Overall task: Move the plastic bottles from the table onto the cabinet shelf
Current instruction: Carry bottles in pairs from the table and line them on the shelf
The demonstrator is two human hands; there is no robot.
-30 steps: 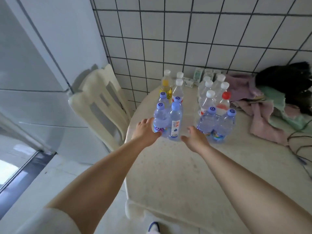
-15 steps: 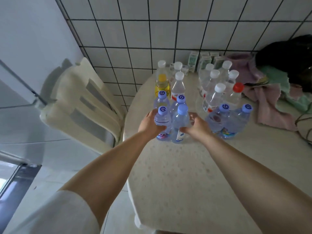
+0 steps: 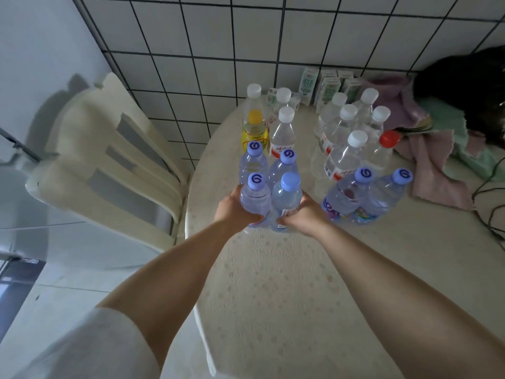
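Four blue-capped bottles (image 3: 269, 184) are shown standing in a tight square on the round table (image 3: 273, 283), pressed together between two hands. The left hand (image 3: 234, 207) is wrapped around the near-left bottle (image 3: 255, 199), its fingers curled round the bottle's far side and the thumb laid across the front. The right hand (image 3: 302, 214) is curled against the near-right bottle (image 3: 285, 199), fingers hidden behind it. Whether the bottles are lifted off the table cannot be told.

Just beyond the fingertips, three bottles with white caps are seen: one holding yellow drink (image 3: 254, 124) and two clear ones (image 3: 282, 127). To the right of the right hand's fingers, two more blue-capped bottles (image 3: 366, 195) stand touching each other. Beyond these, a cluster of six clear bottles (image 3: 349, 138) is grouped, five with white caps and one with a red cap (image 3: 382, 150).

Several small cartons (image 3: 328, 87) are lined against the tiled wall (image 3: 246, 36). Crumpled cloths (image 3: 437, 165) lie far right of the fingers; a cream plastic chair (image 3: 109, 160) stands left of the left hand.
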